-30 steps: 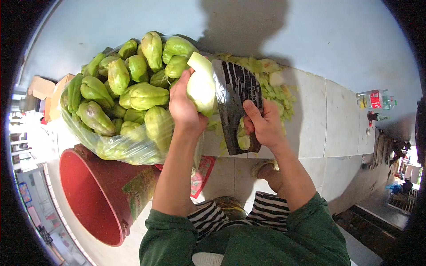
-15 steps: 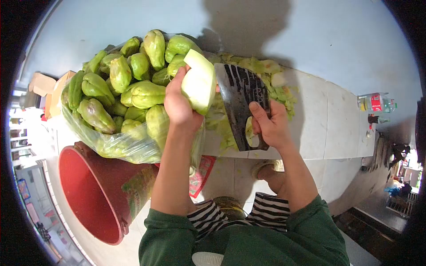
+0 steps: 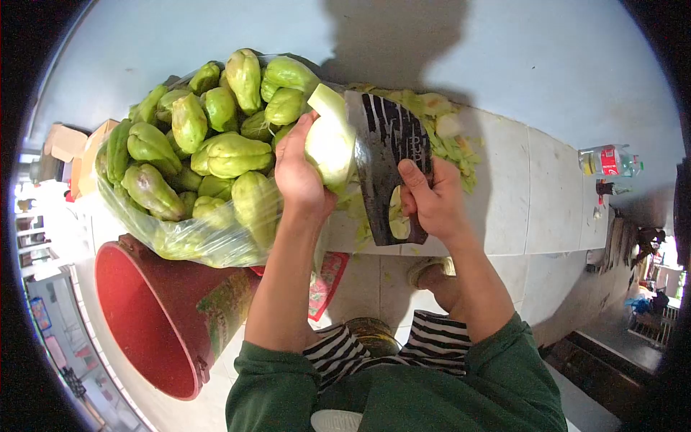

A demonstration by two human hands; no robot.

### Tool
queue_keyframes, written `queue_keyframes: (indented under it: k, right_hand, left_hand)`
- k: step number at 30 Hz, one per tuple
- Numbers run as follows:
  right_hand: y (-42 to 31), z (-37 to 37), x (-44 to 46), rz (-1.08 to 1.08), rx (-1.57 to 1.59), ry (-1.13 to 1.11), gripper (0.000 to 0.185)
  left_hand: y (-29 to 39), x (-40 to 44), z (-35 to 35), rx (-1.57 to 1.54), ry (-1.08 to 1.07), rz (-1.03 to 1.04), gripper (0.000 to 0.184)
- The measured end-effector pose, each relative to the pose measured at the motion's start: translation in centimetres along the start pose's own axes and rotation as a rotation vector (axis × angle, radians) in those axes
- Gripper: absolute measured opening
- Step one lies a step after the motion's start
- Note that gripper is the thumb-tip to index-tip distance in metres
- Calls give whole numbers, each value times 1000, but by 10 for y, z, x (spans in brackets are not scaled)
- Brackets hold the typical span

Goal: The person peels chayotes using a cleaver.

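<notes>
My left hand (image 3: 302,176) is closed around a pale, mostly peeled chayote (image 3: 331,147), held up over the counter. A wide strip at its top end juts up and to the left. In my right hand (image 3: 435,191) is a broad, dark cleaver (image 3: 381,144) with light streaks on the blade, my thumb lying along its back. The blade's left edge is right against the chayote's right side; whether it is cutting in, I cannot tell. Left of my hands, a clear plastic bag (image 3: 216,245) is filled with several unpeeled green chayotes (image 3: 230,155).
Green peelings (image 3: 457,155) are heaped on the white tiled counter (image 3: 504,194) behind the cleaver. A plastic bottle (image 3: 608,163) lies at the counter's far right. Below the bag, a red bucket (image 3: 137,309) is tipped with its mouth facing left. The wall (image 3: 533,65) borders the counter's back.
The chayote has moved slightly right and been turned in my left hand. The cleaver has shifted a little left, closing the gap between blade and chayote.
</notes>
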State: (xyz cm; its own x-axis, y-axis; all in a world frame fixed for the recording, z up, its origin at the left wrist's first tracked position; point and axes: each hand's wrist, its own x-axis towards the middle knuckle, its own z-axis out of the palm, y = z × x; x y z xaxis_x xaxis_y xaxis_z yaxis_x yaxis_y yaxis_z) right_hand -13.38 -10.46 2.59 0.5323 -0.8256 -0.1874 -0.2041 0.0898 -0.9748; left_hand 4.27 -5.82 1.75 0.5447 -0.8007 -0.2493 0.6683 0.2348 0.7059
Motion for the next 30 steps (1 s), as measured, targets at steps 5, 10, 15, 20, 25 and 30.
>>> queue_keyframes:
  k: [5,10,15,20,25,30]
  right_hand:
    - [4,3,-2,5,11,34,41]
    - [6,6,0,-35,60,19,40]
    - [-2,6,2,-36,126,26,39]
    - [-3,-1,3,10,74,-17,38]
    - [-1,2,1,-61,57,40,37]
    - [-3,1,1,-29,75,15,38]
  left_hand:
    - [7,-3,7,46,78,-24,35]
    - [-9,-1,-2,0,8,37,35]
    - [-7,-6,5,105,-88,-18,37]
    - [-13,-4,2,115,100,-39,34]
    - [-19,-2,2,17,131,-50,33]
    - [-8,-6,10,247,104,-41,36]
